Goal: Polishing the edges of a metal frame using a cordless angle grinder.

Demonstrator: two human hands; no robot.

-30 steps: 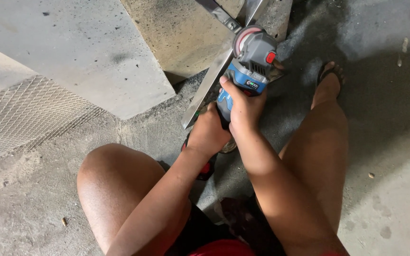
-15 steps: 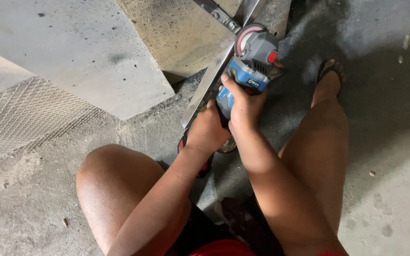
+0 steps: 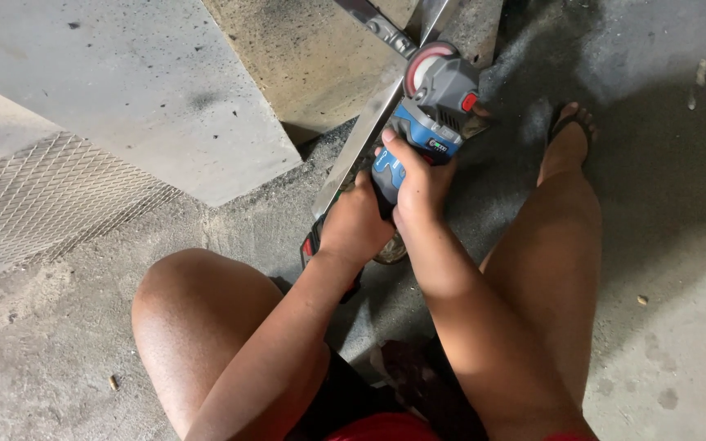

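Since the earlier frame almost nothing has shifted: both my hands stay wrapped around the angle grinder (image 3: 426, 122), which has edged only slightly along the metal.

My right hand (image 3: 418, 184) has its grip closed around the blue and black body of the grinder, fingers curled over the top. My left hand (image 3: 357, 224) has its grip closed lower down, on the tool's rear end, where a bit of red shows beneath my wrist.

Its head is grey with a small red button, and a round guard with a reddish rim sits at the front. It rests against a long, thin metal bar (image 3: 361, 147) lying on the concrete floor (image 3: 680, 343).

Its long axis runs from my hands up and away from me, slanting to the right, head farthest from my body. My knees frame it, and my sandalled foot (image 3: 569, 135) is just beside it.
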